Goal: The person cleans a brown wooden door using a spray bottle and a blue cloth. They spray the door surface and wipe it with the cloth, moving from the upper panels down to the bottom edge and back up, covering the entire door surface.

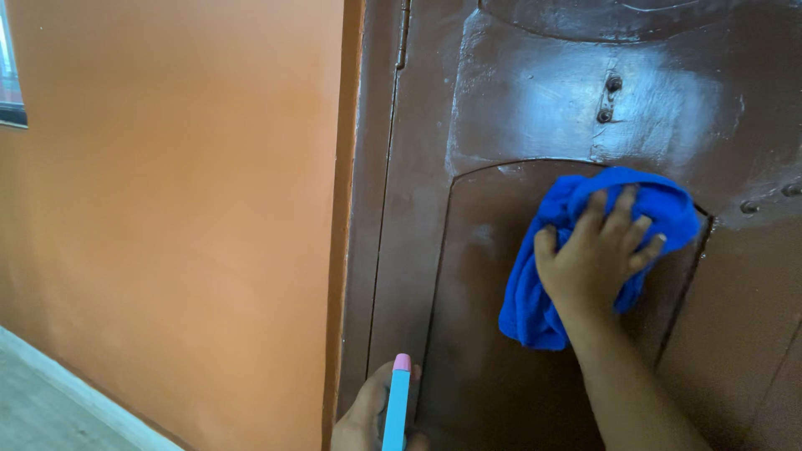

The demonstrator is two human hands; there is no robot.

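My right hand (595, 255) presses a bright blue cloth (535, 292) flat against the glossy dark brown door (518, 108), on the arched panel below its upper section. The cloth bunches around and under my spread fingers. At the bottom edge my left hand (363, 418) grips a light blue spray bottle with a pink tip (398, 397), held upright close to the door's left panel.
An orange wall (167, 209) fills the left side and meets the brown door frame (347, 209). A hinge (403, 33) sits at the door's upper left. Two screws (608, 98) stand above the cloth. A window edge (8, 75) shows at far left, pale floor (42, 401) below.
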